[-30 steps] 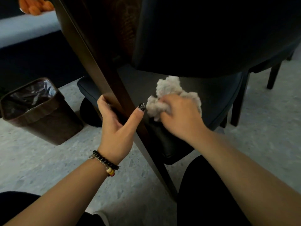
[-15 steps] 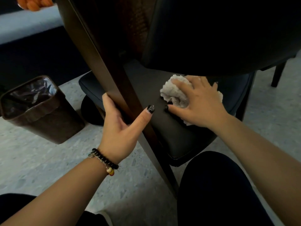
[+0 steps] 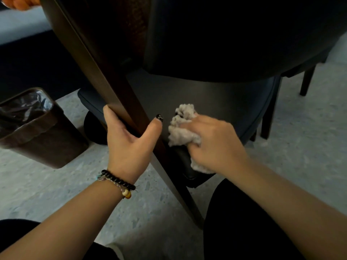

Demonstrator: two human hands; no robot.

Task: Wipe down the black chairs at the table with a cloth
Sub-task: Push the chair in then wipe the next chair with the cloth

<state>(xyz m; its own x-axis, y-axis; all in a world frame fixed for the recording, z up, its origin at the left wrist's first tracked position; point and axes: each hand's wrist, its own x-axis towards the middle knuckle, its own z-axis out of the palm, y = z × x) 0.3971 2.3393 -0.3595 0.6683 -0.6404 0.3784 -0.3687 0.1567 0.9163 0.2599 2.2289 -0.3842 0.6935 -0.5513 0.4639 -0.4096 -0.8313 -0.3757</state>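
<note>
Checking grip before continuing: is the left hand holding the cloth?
No, the left hand grips the chair's brown frame; the right hand holds the cloth.

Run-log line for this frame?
left hand: grips chair frame | right hand: holds cloth on seat | phase: wiping

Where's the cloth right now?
In the head view, right of centre: the cloth is bunched in the right hand, on the black chair seat, beside the left hand.
</note>
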